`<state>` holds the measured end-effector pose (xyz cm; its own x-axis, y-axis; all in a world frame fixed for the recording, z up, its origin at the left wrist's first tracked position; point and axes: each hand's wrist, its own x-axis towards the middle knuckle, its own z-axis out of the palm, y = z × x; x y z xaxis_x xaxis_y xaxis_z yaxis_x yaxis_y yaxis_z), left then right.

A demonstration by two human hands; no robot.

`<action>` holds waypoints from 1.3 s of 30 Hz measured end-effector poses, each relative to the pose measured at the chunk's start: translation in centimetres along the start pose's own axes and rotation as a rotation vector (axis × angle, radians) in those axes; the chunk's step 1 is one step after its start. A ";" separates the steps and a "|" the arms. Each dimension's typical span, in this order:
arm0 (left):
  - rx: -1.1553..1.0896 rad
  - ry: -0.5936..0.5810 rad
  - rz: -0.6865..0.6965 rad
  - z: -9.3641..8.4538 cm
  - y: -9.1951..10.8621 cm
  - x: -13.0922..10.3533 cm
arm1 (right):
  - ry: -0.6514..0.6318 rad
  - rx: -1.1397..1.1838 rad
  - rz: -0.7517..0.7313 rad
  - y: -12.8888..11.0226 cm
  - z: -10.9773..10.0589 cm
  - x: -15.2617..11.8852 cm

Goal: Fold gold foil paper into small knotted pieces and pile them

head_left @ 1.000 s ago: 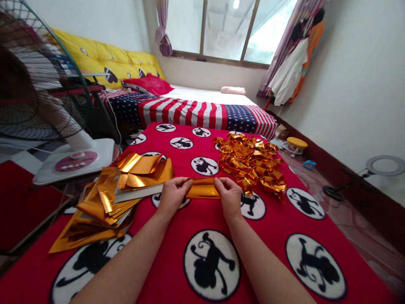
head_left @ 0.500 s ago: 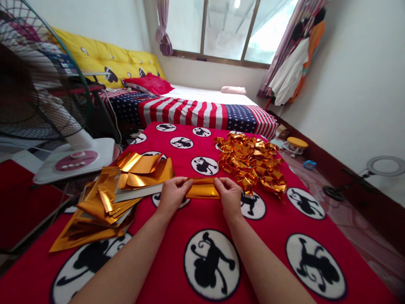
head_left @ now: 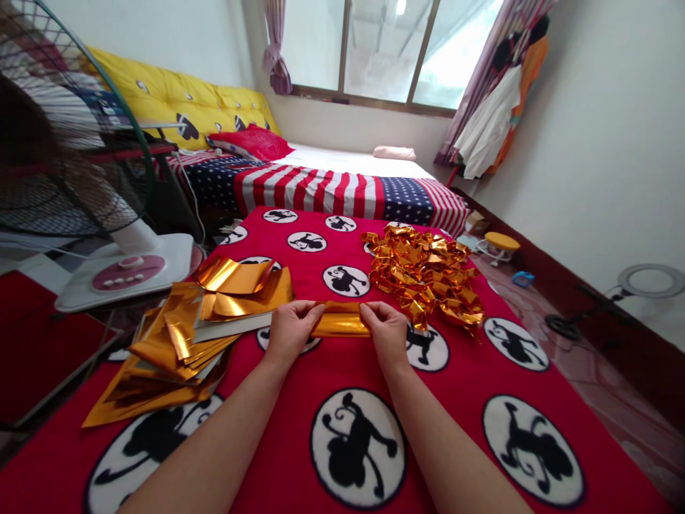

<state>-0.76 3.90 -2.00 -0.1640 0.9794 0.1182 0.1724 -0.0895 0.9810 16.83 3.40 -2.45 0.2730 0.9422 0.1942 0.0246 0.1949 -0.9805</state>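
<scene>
A strip of shiny gold foil paper [head_left: 341, 324] stretches between my two hands, its upper edge rolled or folded over. My left hand [head_left: 293, 327] pinches its left end between thumb and fingers. At the right end, my right hand [head_left: 384, 327] grips it the same way. Beside my left hand lies a loose stack of flat gold foil sheets [head_left: 187, 343] with some pale undersides showing. Beyond my right hand sits a heap of folded gold foil pieces [head_left: 422, 271].
A red cloth with monkey prints [head_left: 449, 435] covers the surface under my hands. An electric fan [head_left: 128, 264] stands close on the left. Past the far edge is a bed with a striped and starred cover [head_left: 321, 187]. A yellow stool [head_left: 501, 241] stands on the floor at right.
Both hands keep hold of the foil strip and have shifted very slightly left. The strip's surface catches the light differently. The stack and heap look the same.
</scene>
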 end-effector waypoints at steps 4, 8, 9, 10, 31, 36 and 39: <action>-0.089 -0.011 -0.006 0.0 0.0 0.0 | 0.007 0.028 -0.018 0.4 -0.1 0.1; -0.106 -0.013 0.007 0.0 -0.2 0.1 | 0.015 0.012 -0.051 0.7 -0.2 0.2; -0.111 -0.016 0.003 0.0 -0.2 0.1 | 0.013 0.013 -0.057 0.8 -0.2 0.2; -0.117 -0.021 -0.001 0.0 -0.3 0.1 | 0.012 0.014 -0.061 0.8 -0.2 0.2; 0.702 0.008 0.200 -0.2 0.4 -0.6 | 0.015 -0.738 -0.084 -0.3 -0.8 -0.1; 0.865 -0.032 0.259 0.3 0.3 -0.6 | -0.022 -0.958 -0.089 -0.8 -0.5 -0.4; 0.939 -0.048 0.274 0.6 0.3 -0.7 | -0.044 -1.003 -0.093 -0.9 -0.3 -0.5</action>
<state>0.03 3.33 -1.88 0.0333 0.9543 0.2970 0.9050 -0.1549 0.3963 16.99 2.63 -1.66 0.1931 0.9481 0.2525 0.8477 -0.0317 -0.5295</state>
